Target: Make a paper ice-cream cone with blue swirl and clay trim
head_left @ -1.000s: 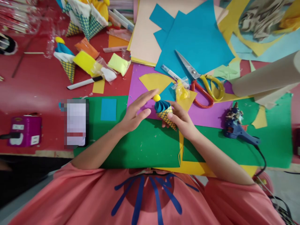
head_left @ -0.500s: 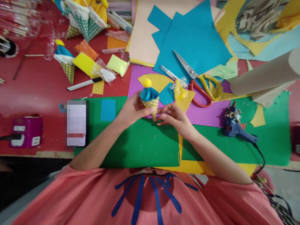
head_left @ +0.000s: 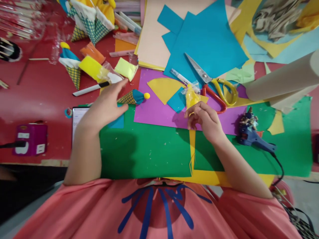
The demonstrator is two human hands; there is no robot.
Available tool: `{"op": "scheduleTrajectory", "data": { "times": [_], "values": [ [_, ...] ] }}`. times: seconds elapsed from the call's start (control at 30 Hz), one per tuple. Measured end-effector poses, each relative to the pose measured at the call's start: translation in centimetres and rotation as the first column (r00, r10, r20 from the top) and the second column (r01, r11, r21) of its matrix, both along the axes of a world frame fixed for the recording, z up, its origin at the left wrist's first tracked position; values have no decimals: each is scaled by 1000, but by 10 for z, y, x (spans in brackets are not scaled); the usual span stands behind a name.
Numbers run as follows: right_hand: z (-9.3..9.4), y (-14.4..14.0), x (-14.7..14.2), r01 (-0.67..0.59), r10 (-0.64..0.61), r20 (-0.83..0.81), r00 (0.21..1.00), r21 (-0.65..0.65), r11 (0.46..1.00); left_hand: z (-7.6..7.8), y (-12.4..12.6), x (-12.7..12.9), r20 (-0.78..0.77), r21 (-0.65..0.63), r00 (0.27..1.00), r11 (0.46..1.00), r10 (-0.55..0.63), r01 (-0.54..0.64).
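My left hand (head_left: 103, 108) reaches out to the left over the green sheet (head_left: 149, 149) and holds a small paper ice-cream cone (head_left: 133, 97) by its pointed end. The cone lies sideways, with a yellow grid pattern, a blue ruffle and a yellow ball pointing right. My right hand (head_left: 205, 121) hovers over the purple sheet (head_left: 159, 113) with loosely curled fingers and nothing in it. It is just below a small clear bag of yellow material (head_left: 191, 96).
Scissors with red and yellow handles (head_left: 214, 86) lie on blue paper (head_left: 209, 36). A blue glue gun (head_left: 249, 136) rests at the right, its cord running off the edge. A phone (head_left: 77, 116), a purple power strip (head_left: 30, 139), a marker (head_left: 91, 88) and a finished cone (head_left: 71, 68) sit at the left.
The cone passed from my right hand to my left, which carried it left and tipped it sideways. My right hand let go and drew back toward the yellow bag.
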State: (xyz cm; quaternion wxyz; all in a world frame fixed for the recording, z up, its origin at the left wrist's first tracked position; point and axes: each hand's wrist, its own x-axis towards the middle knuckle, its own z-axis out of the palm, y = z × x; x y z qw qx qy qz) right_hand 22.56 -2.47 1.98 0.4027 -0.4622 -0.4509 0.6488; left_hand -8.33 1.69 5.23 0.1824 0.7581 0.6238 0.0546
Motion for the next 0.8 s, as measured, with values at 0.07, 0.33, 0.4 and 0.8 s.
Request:
{"op": "scheduleTrajectory", "data": {
  "times": [0.07,0.33,0.4,0.8],
  "values": [
    [0,-2,3,6,-8,73,997,35,999,7,9,-13,-30,73,1000,997,8,-6],
    [-3,-4,0,38,-44,91,995,67,997,-2,48,-31,-165,54,985,998,50,-42],
    [-4,-3,0,39,-43,93,995,46,998,3,48,-27,-145,92,987,994,69,-56],
    [-8,-7,-7,-179,173,53,984,152,972,-6,-34,70,636,-483,769,813,70,325]
  ]
}}
